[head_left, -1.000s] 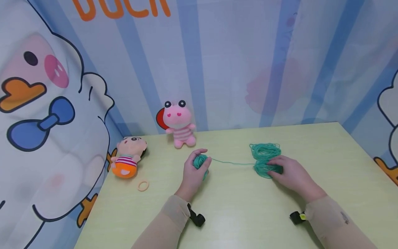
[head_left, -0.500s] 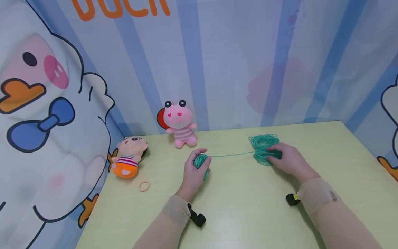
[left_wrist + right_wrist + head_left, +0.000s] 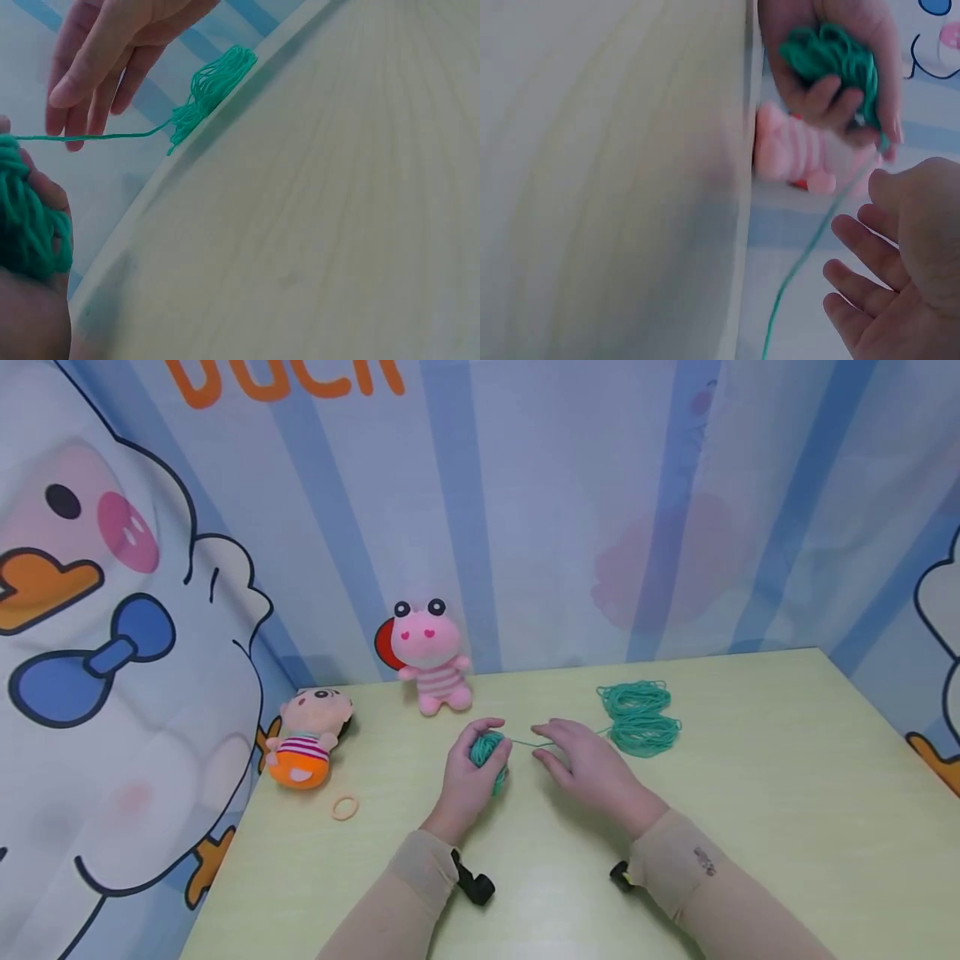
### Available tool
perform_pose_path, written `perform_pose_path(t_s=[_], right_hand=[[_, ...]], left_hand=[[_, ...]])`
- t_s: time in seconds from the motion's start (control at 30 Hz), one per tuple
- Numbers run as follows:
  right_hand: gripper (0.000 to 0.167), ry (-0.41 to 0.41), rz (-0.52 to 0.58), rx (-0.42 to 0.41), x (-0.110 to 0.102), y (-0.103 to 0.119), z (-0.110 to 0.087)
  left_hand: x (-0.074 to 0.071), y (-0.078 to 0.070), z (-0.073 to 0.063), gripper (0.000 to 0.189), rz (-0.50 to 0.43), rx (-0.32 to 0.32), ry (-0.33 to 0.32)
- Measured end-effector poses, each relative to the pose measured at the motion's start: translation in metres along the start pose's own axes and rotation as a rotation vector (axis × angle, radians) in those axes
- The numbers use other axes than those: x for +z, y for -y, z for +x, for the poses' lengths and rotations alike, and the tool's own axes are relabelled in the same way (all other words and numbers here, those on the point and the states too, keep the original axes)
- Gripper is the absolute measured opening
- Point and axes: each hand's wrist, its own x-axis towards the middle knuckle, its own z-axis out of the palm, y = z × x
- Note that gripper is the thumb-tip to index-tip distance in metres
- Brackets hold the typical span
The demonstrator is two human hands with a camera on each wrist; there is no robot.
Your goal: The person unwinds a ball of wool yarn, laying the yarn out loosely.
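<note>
In the head view my left hand (image 3: 467,777) grips a small ball of green yarn (image 3: 487,750), fingers and thumb curled around it; loops of it also show in the right wrist view. One green strand (image 3: 112,136) runs from the ball to a figure-eight yarn skein (image 3: 645,733) lying on the table to the right. My right hand (image 3: 600,777) is between ball and skein, thumb and fingers apart. The right wrist view shows its fingers (image 3: 866,247) loosely bent beside the strand, holding nothing. In the left wrist view the strand crosses close to those fingertips.
A pink striped plush toy (image 3: 442,681) sits at the table's back edge. To the left lies a doll with orange shorts (image 3: 300,768), and a small wooden ring (image 3: 345,808) is in front of it. A printed duck curtain stands behind the table (image 3: 750,718).
First the right hand pushed the skein slightly away from the body. It then let go and moved left toward the ball. My left hand keeps its grip, nearly in place.
</note>
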Motion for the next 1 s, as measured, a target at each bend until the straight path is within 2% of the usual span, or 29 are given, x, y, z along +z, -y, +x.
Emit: perform_pose_path(t_s=[0.1, 0.23, 0.37, 0.5, 0.63, 0.83, 0.93, 1.0], right_hand=[[0.038, -0.002, 0.003, -0.003, 0.011, 0.013, 0.010], [0.025, -0.028, -0.016, -0.009, 0.017, 0.019, 0.016], [0.021, -0.045, 0.004, 0.040, 0.015, 0.018, 0.014], [0.023, -0.111, 0.043, 0.095, 0.008, 0.011, 0.005], [0.022, -0.204, 0.055, 0.108, -0.005, -0.002, -0.007], [0.020, -0.333, 0.071, 0.135, -0.025, -0.023, -0.028], [0.022, -0.363, 0.076, 0.179, -0.036, -0.032, -0.037], [0.025, -0.350, 0.078, 0.234, -0.043, -0.038, -0.045]], left_hand=[[0.000, 0.001, 0.001, 0.036, 0.000, 0.007, 0.012], [0.001, 0.002, 0.002, 0.037, -0.003, 0.012, 0.020], [0.000, 0.000, 0.001, 0.036, 0.017, 0.021, 0.013], [-0.003, 0.000, 0.000, 0.040, 0.040, 0.026, -0.007], [-0.003, -0.001, -0.001, 0.040, -0.040, 0.008, -0.022], [-0.002, -0.002, -0.001, 0.028, -0.200, 0.000, -0.001], [-0.002, -0.001, 0.000, 0.024, -0.226, -0.004, -0.004], [-0.002, -0.001, 0.000, 0.023, -0.218, -0.016, -0.019]])
